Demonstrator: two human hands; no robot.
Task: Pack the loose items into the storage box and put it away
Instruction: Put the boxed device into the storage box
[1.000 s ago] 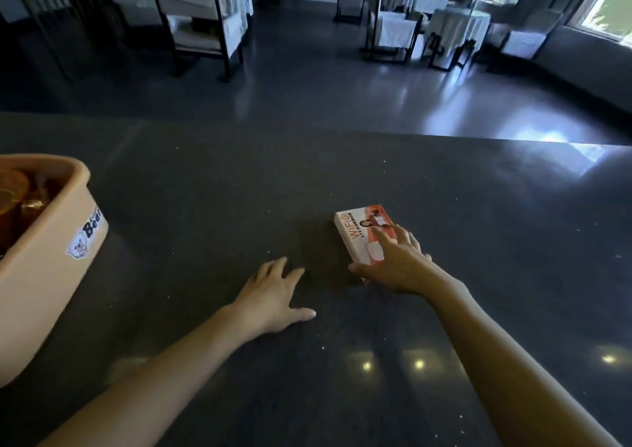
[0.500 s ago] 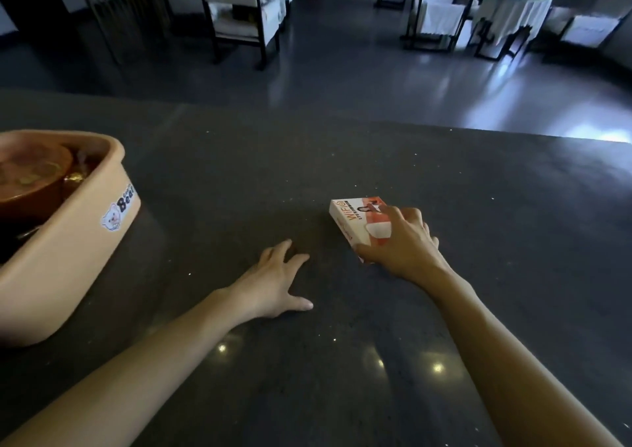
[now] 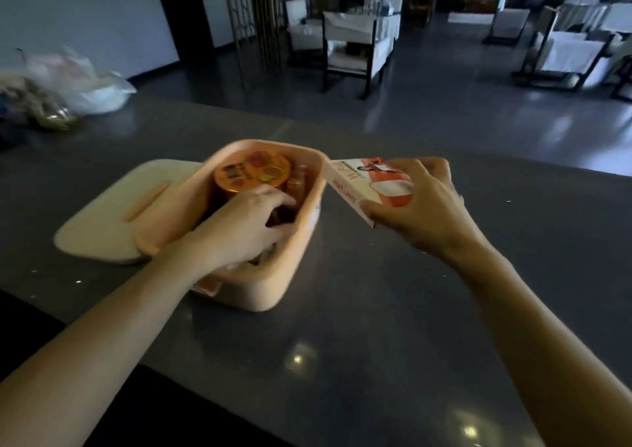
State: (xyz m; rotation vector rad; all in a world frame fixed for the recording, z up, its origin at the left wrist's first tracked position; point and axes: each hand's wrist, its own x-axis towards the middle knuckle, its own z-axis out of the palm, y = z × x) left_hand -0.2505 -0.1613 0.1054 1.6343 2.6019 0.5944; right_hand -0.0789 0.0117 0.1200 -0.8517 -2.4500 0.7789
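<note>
A peach storage box (image 3: 273, 275) stands open on the dark counter (image 3: 359, 327). Inside it sits a round orange-lidded tub (image 3: 252, 169) with smaller brown items beside it. My left hand (image 3: 248, 226) reaches into the box, its fingers curled among those items; whether it grips one is hidden. My right hand (image 3: 422, 207) holds a small white and orange carton (image 3: 355, 181) in the air, just right of the box's far corner. The box's cream lid (image 3: 109, 217) lies flat on the counter to the left, partly under the box.
Plastic bags (image 3: 68, 84) with goods lie at the counter's far left. Beyond the counter's far edge, chairs and cloth-covered tables (image 3: 355, 46) stand on a glossy dark floor. The counter's near edge runs below my left forearm.
My right hand has lifted the carton off the counter and carried it left to the box. My left hand has left the counter and gone into the box. The view has swung left.
</note>
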